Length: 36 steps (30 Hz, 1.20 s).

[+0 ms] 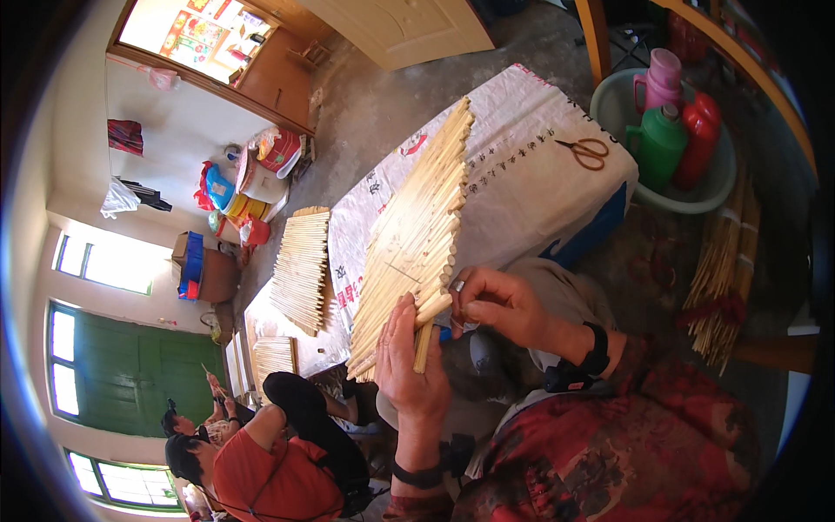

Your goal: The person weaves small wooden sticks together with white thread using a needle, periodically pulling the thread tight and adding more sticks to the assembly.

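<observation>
A slanted mat of pale plant stalks (417,222), laid side by side, rests on a cloth-covered table and reaches out over its near edge. My left hand (412,359) grips the near end of this mat, fingers flat along the outer stalks. One short stalk (423,346) juts out beside those fingers. At the cut stalk ends, my right hand (499,303) has its thumb and forefinger pinched together; anything thin between them is too small to make out. A ring sits on one finger. Across the mat runs a thin dark line (404,267).
Scissors (584,154) lie on the printed white cloth (522,189). A basin (691,205) with thermos flasks (657,147) stands beyond, near bundled stalks (721,274). Another stalk mat (301,267) lies leftward. A person in an orange shirt (274,476) sits close on the left.
</observation>
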Each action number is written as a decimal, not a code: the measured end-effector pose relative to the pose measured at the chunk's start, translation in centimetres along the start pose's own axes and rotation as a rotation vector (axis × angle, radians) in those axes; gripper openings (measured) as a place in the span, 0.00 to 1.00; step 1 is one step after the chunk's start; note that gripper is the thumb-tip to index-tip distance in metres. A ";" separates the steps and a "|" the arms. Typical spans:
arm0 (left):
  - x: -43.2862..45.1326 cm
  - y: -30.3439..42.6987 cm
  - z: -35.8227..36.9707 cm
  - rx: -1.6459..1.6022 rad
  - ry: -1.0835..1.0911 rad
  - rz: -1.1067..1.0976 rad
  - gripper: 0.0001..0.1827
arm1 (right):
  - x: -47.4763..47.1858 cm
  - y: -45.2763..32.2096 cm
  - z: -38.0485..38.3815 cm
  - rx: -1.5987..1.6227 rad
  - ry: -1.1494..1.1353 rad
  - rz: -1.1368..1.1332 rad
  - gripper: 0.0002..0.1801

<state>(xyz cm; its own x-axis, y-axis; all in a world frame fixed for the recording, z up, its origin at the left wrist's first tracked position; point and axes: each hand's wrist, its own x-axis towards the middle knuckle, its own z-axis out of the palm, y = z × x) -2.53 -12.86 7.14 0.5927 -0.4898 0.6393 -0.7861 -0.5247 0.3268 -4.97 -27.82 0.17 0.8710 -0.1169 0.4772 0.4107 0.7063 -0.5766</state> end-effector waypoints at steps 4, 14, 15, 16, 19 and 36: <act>0.3 0.2 -0.7 -0.015 0.059 -0.110 0.17 | -0.7 -0.2 0.2 -0.310 -0.081 -0.146 0.02; -0.4 -0.3 -0.6 -0.029 0.057 -0.049 0.19 | 0.4 -3.2 -0.9 -0.287 0.215 -0.089 0.04; -0.8 -0.5 -0.4 -0.028 0.039 -0.019 0.18 | 0.8 -3.6 -0.9 -0.361 0.365 -0.098 0.05; -1.2 -0.5 -0.3 -0.026 0.022 0.009 0.18 | 0.9 -3.9 -0.8 -0.367 0.359 -0.090 0.05; -1.8 -0.2 -0.1 0.035 -0.031 0.100 0.18 | 0.9 -3.8 -0.5 -0.714 0.010 0.138 0.07; -3.9 1.4 -1.1 0.099 -0.218 0.086 0.20 | -2.6 0.0 -1.2 -0.700 -0.024 0.180 0.17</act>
<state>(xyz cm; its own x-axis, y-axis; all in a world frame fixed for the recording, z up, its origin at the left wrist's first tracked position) -6.08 -10.95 5.87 0.5565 -0.6684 0.4934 -0.8206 -0.5350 0.2008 -6.93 -28.38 -1.87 0.9386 -0.0192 0.3444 0.3446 0.0996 -0.9335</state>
